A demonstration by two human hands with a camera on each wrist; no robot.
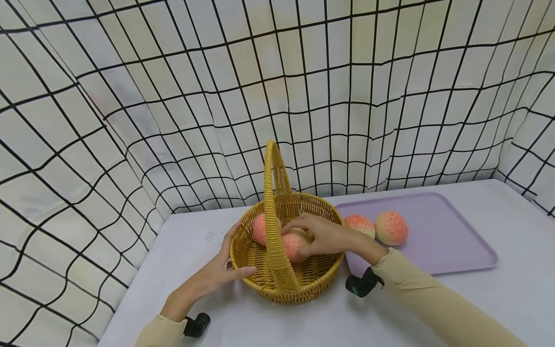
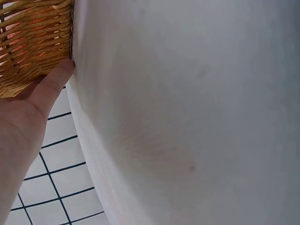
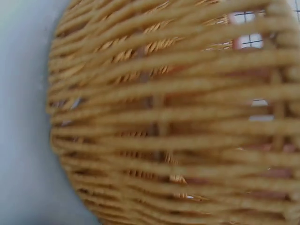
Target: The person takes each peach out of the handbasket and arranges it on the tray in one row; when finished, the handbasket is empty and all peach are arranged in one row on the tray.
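Right hand (image 1: 322, 234) grips a peach (image 1: 294, 247), clear only in head view.

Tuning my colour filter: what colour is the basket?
The basket is golden brown, seen best in the head view.

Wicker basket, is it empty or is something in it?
Not empty: the head view shows two peaches inside the wicker basket, one held by the right hand.
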